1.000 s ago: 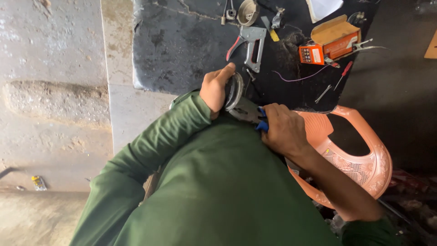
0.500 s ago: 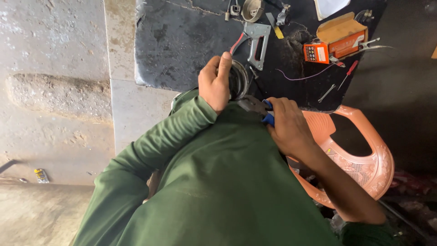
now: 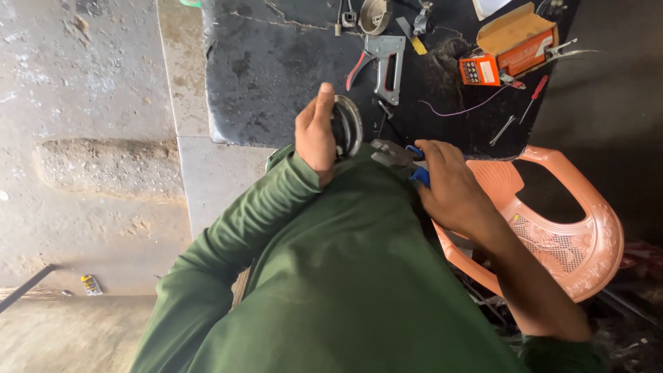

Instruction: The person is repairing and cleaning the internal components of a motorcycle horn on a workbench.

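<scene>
**At the bench edge: round metal part and pliers in hand**

At the near edge of the dark worktable (image 3: 276,76), the left hand (image 3: 314,135) is closed around a round metal part (image 3: 347,126), thumb pointing up along its rim. The part stands on edge, between the table edge and the green sleeve (image 3: 242,235). The right hand (image 3: 452,186) is wrapped shut around blue-handled pliers (image 3: 400,157), whose grey nose points toward the round part and sits just beside it; whether the two touch cannot be told. Farther back on the table lie a grey staple gun (image 3: 383,65) and an orange box (image 3: 511,48). An orange plastic chair (image 3: 580,235) stands to the right.
</scene>
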